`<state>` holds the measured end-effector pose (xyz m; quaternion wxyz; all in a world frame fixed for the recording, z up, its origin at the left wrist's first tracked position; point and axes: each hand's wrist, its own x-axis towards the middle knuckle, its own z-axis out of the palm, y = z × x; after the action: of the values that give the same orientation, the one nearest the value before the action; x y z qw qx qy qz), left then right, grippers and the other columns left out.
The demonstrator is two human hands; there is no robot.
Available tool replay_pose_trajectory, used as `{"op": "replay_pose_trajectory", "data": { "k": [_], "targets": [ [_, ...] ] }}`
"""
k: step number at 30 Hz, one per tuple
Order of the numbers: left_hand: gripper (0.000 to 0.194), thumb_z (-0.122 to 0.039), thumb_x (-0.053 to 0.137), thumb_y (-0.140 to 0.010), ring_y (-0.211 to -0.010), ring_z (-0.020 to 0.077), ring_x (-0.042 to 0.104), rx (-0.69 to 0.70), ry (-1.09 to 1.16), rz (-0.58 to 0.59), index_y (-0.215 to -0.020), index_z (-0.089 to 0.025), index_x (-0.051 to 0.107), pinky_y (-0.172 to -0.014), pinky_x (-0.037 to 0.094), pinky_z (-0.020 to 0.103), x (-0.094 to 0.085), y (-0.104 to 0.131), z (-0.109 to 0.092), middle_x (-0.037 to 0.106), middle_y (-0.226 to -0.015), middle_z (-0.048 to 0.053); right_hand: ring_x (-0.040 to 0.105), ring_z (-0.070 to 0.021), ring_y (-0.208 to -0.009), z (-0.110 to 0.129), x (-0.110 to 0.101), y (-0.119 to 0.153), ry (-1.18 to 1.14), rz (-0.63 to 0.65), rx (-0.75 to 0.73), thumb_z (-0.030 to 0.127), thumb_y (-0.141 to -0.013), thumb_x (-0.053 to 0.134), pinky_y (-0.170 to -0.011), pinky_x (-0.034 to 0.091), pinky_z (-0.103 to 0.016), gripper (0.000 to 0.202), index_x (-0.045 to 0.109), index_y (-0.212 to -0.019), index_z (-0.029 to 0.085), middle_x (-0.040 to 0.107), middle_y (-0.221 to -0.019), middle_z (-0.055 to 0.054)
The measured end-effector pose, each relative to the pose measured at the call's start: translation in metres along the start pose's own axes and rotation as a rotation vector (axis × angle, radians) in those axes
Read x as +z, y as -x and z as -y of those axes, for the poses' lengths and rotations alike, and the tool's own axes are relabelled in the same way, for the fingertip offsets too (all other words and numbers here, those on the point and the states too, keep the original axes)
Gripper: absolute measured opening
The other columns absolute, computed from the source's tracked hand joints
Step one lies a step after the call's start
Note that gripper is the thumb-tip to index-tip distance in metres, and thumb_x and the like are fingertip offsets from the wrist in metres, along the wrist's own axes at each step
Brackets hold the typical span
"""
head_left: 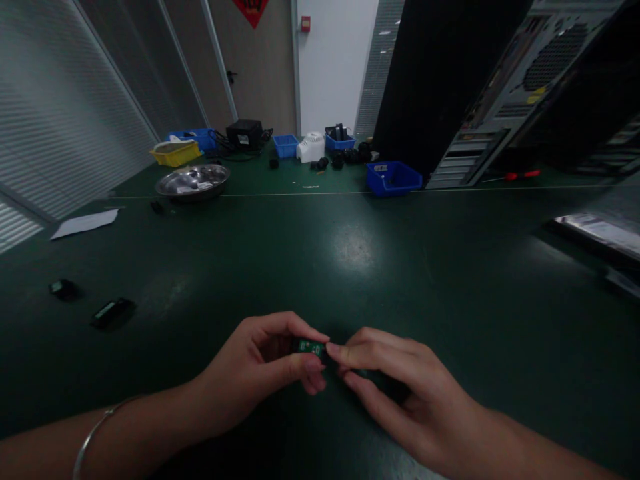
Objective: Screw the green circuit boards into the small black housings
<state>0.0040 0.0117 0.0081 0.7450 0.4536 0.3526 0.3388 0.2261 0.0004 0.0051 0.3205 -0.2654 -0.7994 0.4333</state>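
Note:
A small green circuit board (311, 347) in a dark housing is pinched between the thumb and fingers of my left hand (273, 363), low in the middle of the view. My right hand (407, 387) is close beside it on the right, its index fingertip at the right end of the board piece. The right thumb and fingers are bent towards each other; whether something small lies between them cannot be made out. Both hands are over the green table (280, 267).
Two small black parts (113, 312) lie at the left. Farther back are a metal bowl (193, 181), a yellow tray (176, 154), a blue bin (393, 179) and a white device (311, 147). A computer case (525, 87) stands back right; a flat silver-black device (600, 235) lies right.

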Motion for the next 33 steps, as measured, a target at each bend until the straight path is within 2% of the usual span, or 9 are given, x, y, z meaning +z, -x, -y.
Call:
{"op": "replay_pose_trajectory", "data": {
  "k": [16, 25, 30, 33],
  "targets": [
    [0.018, -0.013, 0.076, -0.076, -0.065, 0.0121, 0.07, 0.004, 0.045, 0.025, -0.093, -0.017, 0.075, -0.064, 0.056, 0.022, -0.0044, -0.0028, 0.0045, 0.074, -0.072, 0.001, 0.064, -0.0162, -0.086, -0.0032, -0.0016, -0.0001, -0.084, -0.035, -0.03, 0.001, -0.09, 0.055, -0.075, 0.051, -0.03, 0.038, 0.059, -0.123, 0.02, 0.067, -0.095, -0.007],
    [0.017, -0.016, 0.075, -0.078, -0.068, 0.0122, 0.067, 0.029, -0.019, 0.038, -0.094, -0.02, 0.076, -0.067, 0.053, 0.024, -0.0035, -0.0017, 0.0042, 0.071, -0.076, 0.001, 0.065, -0.0164, -0.087, -0.0017, -0.0006, -0.0004, -0.105, -0.04, -0.03, 0.001, -0.09, 0.055, -0.076, 0.051, -0.031, 0.04, 0.058, -0.123, 0.021, 0.067, -0.097, -0.007],
    [0.018, -0.017, 0.073, -0.08, -0.083, 0.0154, 0.064, 0.152, -0.152, 0.017, -0.097, -0.022, 0.076, -0.075, 0.05, 0.028, -0.0055, -0.0024, 0.0031, 0.065, -0.094, 0.003, 0.064, -0.0158, -0.088, -0.0012, -0.0008, 0.0007, -0.07, -0.069, -0.04, 0.0, -0.088, 0.055, -0.077, 0.051, -0.029, 0.048, 0.053, -0.13, 0.023, 0.067, -0.098, -0.005],
    [0.019, -0.016, 0.071, -0.081, -0.089, 0.0167, 0.062, 0.144, -0.189, 0.003, -0.099, -0.022, 0.074, -0.079, 0.048, 0.029, -0.0061, -0.0018, 0.0031, 0.064, -0.097, 0.003, 0.065, -0.0142, -0.089, 0.0011, -0.0005, 0.0001, -0.035, -0.102, -0.024, -0.001, -0.088, 0.055, -0.079, 0.051, -0.026, 0.052, 0.052, -0.131, 0.028, 0.067, -0.1, -0.003]
  ]
}}
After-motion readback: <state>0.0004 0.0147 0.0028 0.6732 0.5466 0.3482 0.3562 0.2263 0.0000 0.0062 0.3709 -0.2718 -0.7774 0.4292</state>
